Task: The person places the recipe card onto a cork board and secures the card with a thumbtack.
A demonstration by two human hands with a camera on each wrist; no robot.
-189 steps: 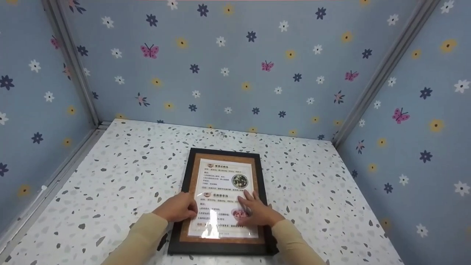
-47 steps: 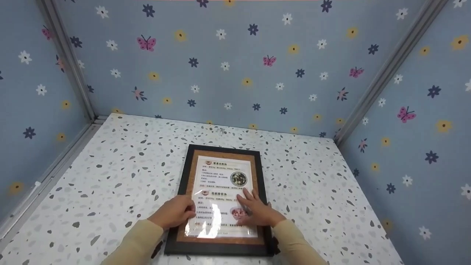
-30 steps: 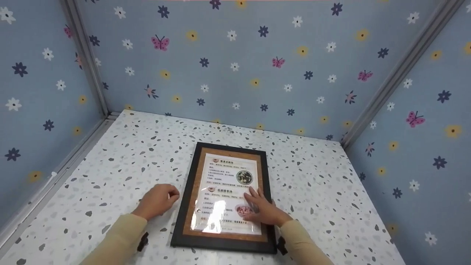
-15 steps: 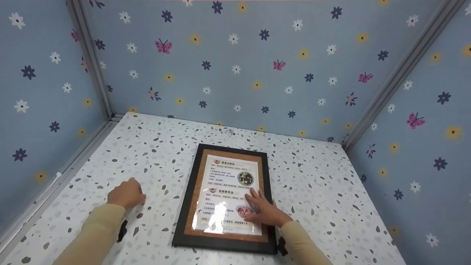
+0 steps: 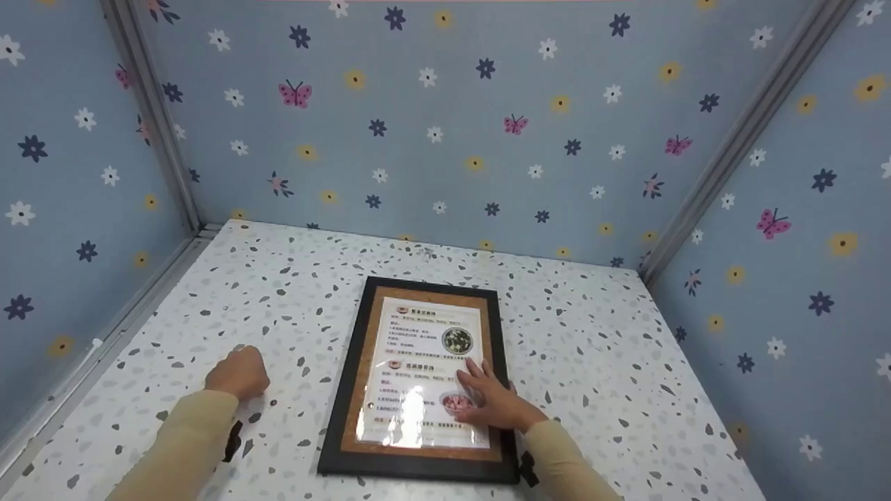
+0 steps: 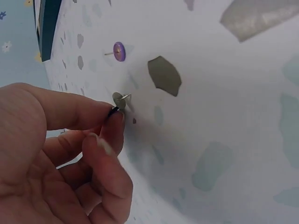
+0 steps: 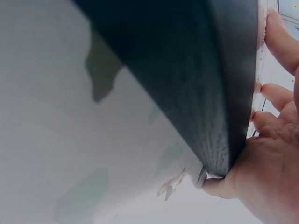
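My left hand (image 5: 238, 372) is down at the table, left of a black-framed cork board (image 5: 418, 470). In the left wrist view its curled fingertips pinch at a greyish thumbtack (image 6: 118, 100), whose pin points outward. A purple thumbtack (image 6: 119, 52) lies on its head close by. On the cork lies a glossy printed recipe sheet (image 5: 418, 362) with two food pictures, and a small tack (image 5: 370, 406) shows at its left edge. My right hand (image 5: 494, 403) rests on the sheet's right side with spread fingers; its outer edge lies along the frame.
The board lies flat on a white speckled table (image 5: 578, 334), near its front edge. Blue walls with flower and butterfly patterns (image 5: 445, 139) close in the back, left and right. Grey metal posts (image 5: 738, 139) stand in the corners.
My left hand has left the sheet's left edge, where a tack now shows, and moved left to the table. My right hand has stayed on the sheet.
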